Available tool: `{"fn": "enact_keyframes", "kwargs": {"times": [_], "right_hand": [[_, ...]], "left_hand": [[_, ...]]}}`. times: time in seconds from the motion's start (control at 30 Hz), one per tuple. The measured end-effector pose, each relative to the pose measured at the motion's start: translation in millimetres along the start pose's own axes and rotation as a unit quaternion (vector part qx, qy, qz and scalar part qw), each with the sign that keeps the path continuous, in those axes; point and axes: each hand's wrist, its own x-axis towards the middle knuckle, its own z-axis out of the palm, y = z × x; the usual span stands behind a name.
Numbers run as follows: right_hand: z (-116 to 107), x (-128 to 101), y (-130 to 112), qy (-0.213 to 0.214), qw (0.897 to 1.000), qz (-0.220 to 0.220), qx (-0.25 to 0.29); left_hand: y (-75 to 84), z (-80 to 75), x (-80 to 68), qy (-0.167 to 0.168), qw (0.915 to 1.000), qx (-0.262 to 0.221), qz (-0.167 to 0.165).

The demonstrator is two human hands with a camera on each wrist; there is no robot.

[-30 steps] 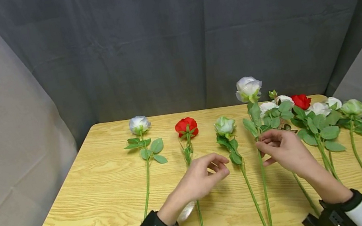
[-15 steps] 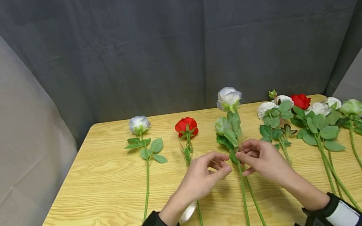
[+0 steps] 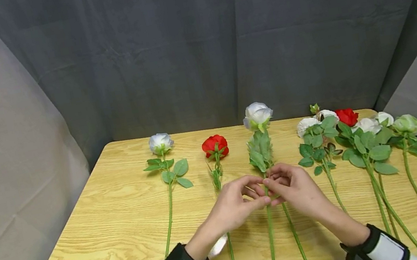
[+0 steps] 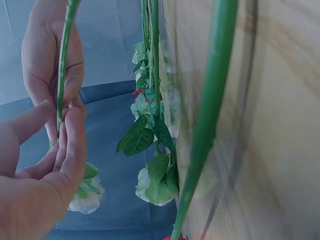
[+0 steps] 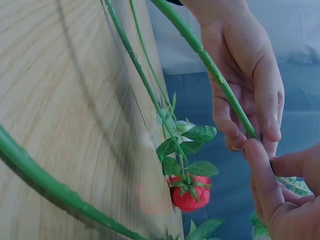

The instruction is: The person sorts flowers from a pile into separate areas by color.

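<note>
Both hands are meeting mid-desk, the left hand (image 3: 233, 203) and right hand (image 3: 296, 188) pinching the raised white rose (image 3: 257, 115) by its stem, three roses lying sorted left, the pile (image 3: 353, 132) far right remaining.

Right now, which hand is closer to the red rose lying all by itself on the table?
Left. The left hand sits just right of the red rose stem, apart from it. The right hand is farther right, beyond the white rose stem both hands pinch.
</note>
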Motion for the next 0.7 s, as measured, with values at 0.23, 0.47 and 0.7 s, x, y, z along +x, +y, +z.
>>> {"fn": "enact_keyframes", "kwargs": {"times": [0.23, 0.47, 0.7], "right_hand": [[5.5, -1.2, -0.7, 0.000, 1.000, -0.004, 0.008], [6.2, -1.3, 0.4, -0.007, 1.000, -0.003, 0.005], [4.6, -3.2, 1.2, -0.020, 1.000, 0.000, -0.003]], "left_hand": [[-1.8, 1.5, 0.1, 0.015, 0.9997, -0.013, -0.012], [-2.2, -0.3, -1.0, 0.016, 0.9986, -0.039, -0.031], [0.6, -6.3, -1.6, 0.018, 0.9972, -0.057, -0.046]]}}
